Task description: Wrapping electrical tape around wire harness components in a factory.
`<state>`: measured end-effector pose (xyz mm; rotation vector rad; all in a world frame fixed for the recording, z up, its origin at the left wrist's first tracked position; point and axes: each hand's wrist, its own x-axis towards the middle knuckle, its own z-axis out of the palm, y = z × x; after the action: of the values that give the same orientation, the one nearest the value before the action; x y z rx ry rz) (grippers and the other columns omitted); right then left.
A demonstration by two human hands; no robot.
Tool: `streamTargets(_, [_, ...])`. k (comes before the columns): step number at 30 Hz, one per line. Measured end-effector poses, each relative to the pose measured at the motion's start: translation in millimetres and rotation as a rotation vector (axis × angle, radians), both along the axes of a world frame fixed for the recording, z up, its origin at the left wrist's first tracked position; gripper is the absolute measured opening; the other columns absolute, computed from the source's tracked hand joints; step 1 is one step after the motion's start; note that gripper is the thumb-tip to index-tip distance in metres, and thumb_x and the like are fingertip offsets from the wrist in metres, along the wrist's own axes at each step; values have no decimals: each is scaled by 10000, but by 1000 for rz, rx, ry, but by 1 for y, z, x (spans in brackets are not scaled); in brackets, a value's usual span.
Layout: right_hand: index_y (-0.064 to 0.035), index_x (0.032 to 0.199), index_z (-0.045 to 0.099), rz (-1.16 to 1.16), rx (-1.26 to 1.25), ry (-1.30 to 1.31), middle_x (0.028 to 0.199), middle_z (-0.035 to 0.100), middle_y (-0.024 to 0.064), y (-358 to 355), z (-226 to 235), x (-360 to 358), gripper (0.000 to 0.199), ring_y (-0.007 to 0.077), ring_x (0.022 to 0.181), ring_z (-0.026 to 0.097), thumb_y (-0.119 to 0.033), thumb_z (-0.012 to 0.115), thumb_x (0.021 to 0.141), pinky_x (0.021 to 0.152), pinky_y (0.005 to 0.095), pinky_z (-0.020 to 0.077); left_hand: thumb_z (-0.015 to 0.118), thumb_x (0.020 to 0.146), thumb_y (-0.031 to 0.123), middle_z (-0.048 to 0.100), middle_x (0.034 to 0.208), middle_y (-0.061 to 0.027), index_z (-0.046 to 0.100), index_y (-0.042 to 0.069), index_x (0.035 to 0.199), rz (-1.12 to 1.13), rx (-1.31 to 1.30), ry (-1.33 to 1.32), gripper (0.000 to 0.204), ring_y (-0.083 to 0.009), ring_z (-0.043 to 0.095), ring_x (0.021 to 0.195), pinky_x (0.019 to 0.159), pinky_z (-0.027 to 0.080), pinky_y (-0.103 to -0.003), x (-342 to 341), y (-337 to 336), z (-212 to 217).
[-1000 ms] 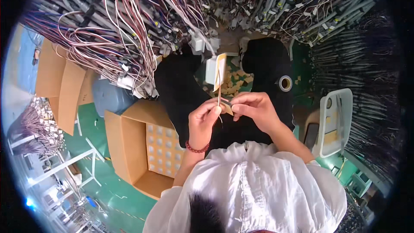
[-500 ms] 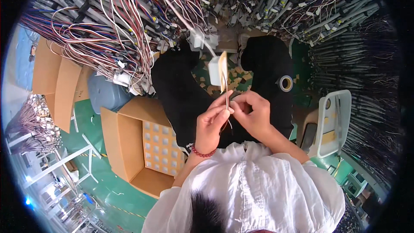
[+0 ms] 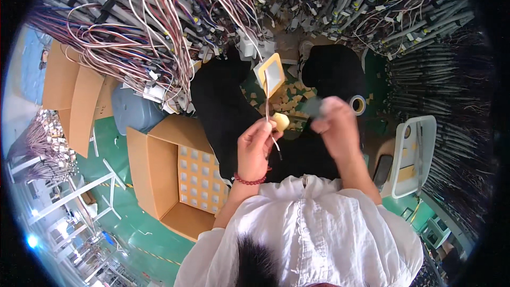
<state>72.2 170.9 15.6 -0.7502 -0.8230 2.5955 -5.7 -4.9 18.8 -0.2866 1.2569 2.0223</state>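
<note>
My left hand [image 3: 254, 146] pinches a thin bundle of wires [image 3: 267, 105], whose loose ends poke out below the fingers. The wires run up to a white square box [image 3: 273, 76] with a yellowish rim on its face, hanging over the gap between my legs. At my left fingertips sits a small pale-yellow piece [image 3: 280, 121]; whether I grip it or it hangs on the wires I cannot tell. To the right, my right hand [image 3: 338, 125] is closed and blurred, with a smeared grey piece [image 3: 313, 107] at its fingertips.
Bundled grey cables and wires [image 3: 159, 26] crowd the far side; dark cables [image 3: 435, 79] line the right. An open carton [image 3: 154, 172] holding a divided tray stands left, beside a blue-grey stool [image 3: 135, 109]. A tape roll [image 3: 357, 105] and a white bin [image 3: 398, 180] are at right.
My right hand has pulled away from the left, moving right with a grey piece. The box has turned, showing its yellow-rimmed face. A pale-yellow piece now shows at my left fingertips.
</note>
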Motion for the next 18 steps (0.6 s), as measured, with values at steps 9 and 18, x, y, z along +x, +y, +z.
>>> streamTargets(9, [-37, 905, 599, 269, 152, -258, 867, 625, 43, -3, -3, -7, 104, 161, 780, 649, -138, 601, 880, 671, 280, 555, 570, 927, 158, 679, 884, -105, 643, -27, 1031, -177, -192, 49, 224, -116, 621, 695, 650, 502, -221, -3, -8, -1])
streamTargets(18, [-35, 899, 594, 380, 94, -245, 800, 609, 24, -23, -4, -32, 110, 120, 748, 633, -143, 591, 874, 689, 252, 539, 598, 907, 141, 634, 738, -41, 669, -29, 982, -170, -190, 150, 199, -41, 460, 576, 525, 361, -171, 2, -3, 3])
